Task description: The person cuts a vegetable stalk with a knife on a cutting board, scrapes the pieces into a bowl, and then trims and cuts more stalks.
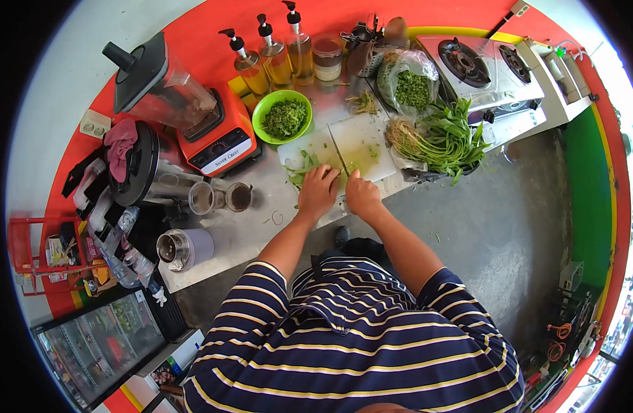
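My left hand (319,187) presses down on a small bunch of green leaves (300,169) at the left of the white cutting board (361,134), fingers bent over them. My right hand (362,191) is closed at the board's near edge, beside the left. A knife (336,146) appears to run forward from it as a thin dark line across the board; the handle is mostly hidden by my fingers. Green scraps dot the board's right part. Just behind stands a lime-green bowl (267,127) of cut greens.
Rooted leafy greens (440,141) lie right of the board, near a plastic bag (414,86) of chopped greens. Behind are pump bottles (274,60) and a gas stove (485,65). A red blender (216,134), cups (201,198) and a metal-rimmed container (185,249) stand left.
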`<state>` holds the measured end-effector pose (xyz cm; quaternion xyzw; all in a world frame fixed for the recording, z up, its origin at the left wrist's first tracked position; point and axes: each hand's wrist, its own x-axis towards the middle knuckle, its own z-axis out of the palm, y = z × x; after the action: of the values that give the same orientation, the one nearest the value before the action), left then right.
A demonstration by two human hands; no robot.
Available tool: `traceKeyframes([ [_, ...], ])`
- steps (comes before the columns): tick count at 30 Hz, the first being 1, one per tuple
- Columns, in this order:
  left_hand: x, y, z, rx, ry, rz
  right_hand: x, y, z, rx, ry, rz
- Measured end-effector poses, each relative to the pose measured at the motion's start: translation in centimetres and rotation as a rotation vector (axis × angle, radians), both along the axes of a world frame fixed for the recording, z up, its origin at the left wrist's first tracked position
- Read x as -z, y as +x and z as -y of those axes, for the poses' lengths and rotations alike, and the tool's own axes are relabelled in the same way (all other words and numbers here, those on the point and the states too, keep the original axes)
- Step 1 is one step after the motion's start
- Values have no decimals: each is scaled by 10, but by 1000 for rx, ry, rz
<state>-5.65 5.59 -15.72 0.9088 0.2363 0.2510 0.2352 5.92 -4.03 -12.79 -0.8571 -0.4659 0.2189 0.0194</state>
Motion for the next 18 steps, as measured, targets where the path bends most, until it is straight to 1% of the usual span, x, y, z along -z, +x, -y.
traceKeyframes([
  [2, 0, 0, -1, -3, -14, -9, -7, -1, 2, -19, 10, 17],
  [4, 1, -1, -1, -19, -7, -36, -8, -12, 9, 18, -42, 14],
  [8, 0, 0, -1, -19, 4, -21, 4, -17, 7, 36, -79, -1],
  [11, -2, 2, 0, -6, -16, 4, 3, -7, 0, 26, -15, -31],
  [14, 0, 2, 0, -17, -9, -1, 2, -5, 2, -33, 28, 28],
  [16, 0, 2, 0, -29, -21, -1, -1, -17, 10, -47, -13, 91],
  [18, 0, 2, -2, -28, -18, 5, 2, -20, 9, -42, -14, 97],
])
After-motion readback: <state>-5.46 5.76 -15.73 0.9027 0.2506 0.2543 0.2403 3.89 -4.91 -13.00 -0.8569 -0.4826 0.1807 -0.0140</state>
